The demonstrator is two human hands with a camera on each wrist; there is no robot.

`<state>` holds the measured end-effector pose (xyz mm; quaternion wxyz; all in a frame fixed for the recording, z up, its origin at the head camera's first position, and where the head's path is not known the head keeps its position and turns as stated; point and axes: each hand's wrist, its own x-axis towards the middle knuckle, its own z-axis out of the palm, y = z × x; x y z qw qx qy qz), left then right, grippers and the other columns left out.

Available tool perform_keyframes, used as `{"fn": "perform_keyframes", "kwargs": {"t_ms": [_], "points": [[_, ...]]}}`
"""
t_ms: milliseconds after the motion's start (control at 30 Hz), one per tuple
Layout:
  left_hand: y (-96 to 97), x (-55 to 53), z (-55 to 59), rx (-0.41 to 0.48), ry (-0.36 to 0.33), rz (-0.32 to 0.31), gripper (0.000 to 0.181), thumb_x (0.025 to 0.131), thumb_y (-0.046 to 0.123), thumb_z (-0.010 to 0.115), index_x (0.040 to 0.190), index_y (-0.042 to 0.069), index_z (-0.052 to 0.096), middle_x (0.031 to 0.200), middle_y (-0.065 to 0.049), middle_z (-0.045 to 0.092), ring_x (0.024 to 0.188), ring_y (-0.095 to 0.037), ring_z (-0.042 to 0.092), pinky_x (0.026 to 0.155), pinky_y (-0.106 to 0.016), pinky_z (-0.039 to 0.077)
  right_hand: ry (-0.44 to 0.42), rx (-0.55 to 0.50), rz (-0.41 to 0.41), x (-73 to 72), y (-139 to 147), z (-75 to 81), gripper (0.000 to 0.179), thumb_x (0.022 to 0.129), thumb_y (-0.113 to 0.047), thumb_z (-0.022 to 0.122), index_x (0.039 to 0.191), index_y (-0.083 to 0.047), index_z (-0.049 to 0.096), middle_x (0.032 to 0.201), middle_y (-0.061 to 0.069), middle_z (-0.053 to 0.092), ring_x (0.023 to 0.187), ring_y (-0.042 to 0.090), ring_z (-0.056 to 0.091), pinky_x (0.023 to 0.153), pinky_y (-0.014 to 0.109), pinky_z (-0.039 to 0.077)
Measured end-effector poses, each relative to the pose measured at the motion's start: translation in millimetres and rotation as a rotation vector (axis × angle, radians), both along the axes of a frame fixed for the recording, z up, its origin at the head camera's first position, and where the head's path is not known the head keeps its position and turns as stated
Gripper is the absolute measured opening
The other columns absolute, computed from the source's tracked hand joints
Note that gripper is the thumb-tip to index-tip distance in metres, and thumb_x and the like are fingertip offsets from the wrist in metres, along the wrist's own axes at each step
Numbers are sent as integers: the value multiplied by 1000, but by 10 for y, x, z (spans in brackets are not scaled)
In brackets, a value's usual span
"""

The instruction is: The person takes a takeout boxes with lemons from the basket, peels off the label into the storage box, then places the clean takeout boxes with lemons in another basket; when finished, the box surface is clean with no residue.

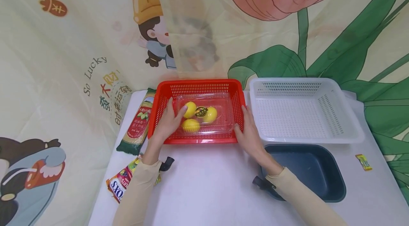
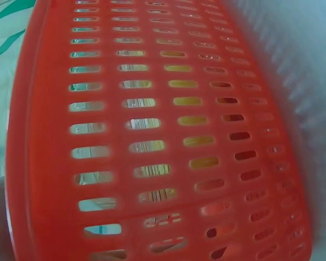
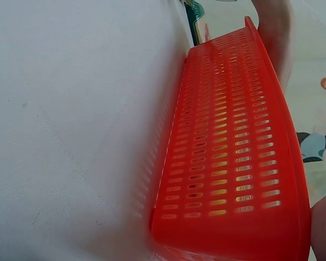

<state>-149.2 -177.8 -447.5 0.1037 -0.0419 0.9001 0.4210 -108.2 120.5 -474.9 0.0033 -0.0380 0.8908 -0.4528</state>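
A red plastic basket point(image 1: 196, 140) with slotted walls stands at the table's back. Inside it lies a clear plastic box point(image 1: 220, 99) with a dark label on its lid and three round yellow fruits point(image 1: 191, 125) in it. My left hand point(image 1: 166, 123) reaches over the basket's left front corner, its fingers fairly straight beside the box's left edge and the thumb above the lid. At the opposite end, my right hand point(image 1: 250, 136) straddles the right rim, thumb on the inner side, fingers along the outside. A fingertip point(image 3: 323, 228) touches the rim in the right wrist view.
A white basket point(image 1: 346, 135) stands right of the red one, with a dark blue tub point(image 1: 333, 187) before it. A green and red packet point(image 1: 137, 126) and a colourful snack bag point(image 1: 119, 183) lie on the left. Far right lies a small yellow sachet point(image 1: 363, 162).
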Motion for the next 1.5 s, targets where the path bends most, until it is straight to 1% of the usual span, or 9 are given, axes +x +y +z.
{"fn": "perform_keyframes", "kwargs": {"t_ms": [233,500,700,833,900,1000,1100,1300,1500], "points": [[36,-14,-31,-5,-75,31,98,100,61,48,163,9,-8,170,-20,11,155,-43,17,117,-66,31,-15,-5,-8,6,9,-11,82,97,-13,61,164,-10,13,171,13,9,154,37,22,114,59,40],[26,-23,-69,7,-142,58,105,99,67,44,161,5,-13,169,-22,9,155,-44,15,119,-66,27,-5,2,2,6,2,-10,82,98,-14,61,164,-9,12,171,14,8,154,37,21,114,59,39],[33,-49,-78,-14,-175,56,106,98,69,41,161,2,-11,168,-26,13,153,-47,19,118,-66,27,2,6,6,6,7,-10,81,98,-15,60,163,-8,12,171,15,8,154,38,22,115,59,38],[40,-59,-78,-11,-183,44,103,98,70,40,162,1,-3,165,-26,23,148,-47,31,116,-65,33,3,6,8,4,7,-10,82,98,-15,61,163,-8,12,170,16,8,154,38,22,114,59,39],[44,-58,-75,-4,-181,40,99,98,69,41,162,0,8,158,-26,34,141,-45,41,113,-64,39,0,6,8,2,6,-10,82,98,-15,61,164,-9,12,170,16,7,154,39,22,114,59,39],[50,-50,-67,-1,-179,35,88,99,68,42,151,-2,33,135,-26,53,120,-39,55,101,-52,54,-5,7,7,-1,6,-14,83,98,-15,61,164,-9,11,170,15,7,153,39,23,114,58,39],[44,-37,-55,1,-180,47,75,99,66,44,131,-1,46,107,-19,56,101,-31,56,79,-37,55,-4,10,8,-5,-10,-11,83,97,-15,61,164,-9,11,170,16,7,153,39,23,113,58,40],[36,-33,-62,58,-179,59,62,100,62,47,116,3,43,94,-12,48,87,-24,51,65,-26,43,-3,19,6,5,-21,-5,86,97,-16,63,164,-9,10,170,15,8,153,38,24,109,56,45],[51,-52,-89,161,-148,78,51,101,55,51,107,5,40,84,-9,48,76,-21,51,59,-23,40,-8,33,4,12,-11,-1,86,97,-17,63,164,-9,10,170,16,8,153,39,24,109,57,45]]}}
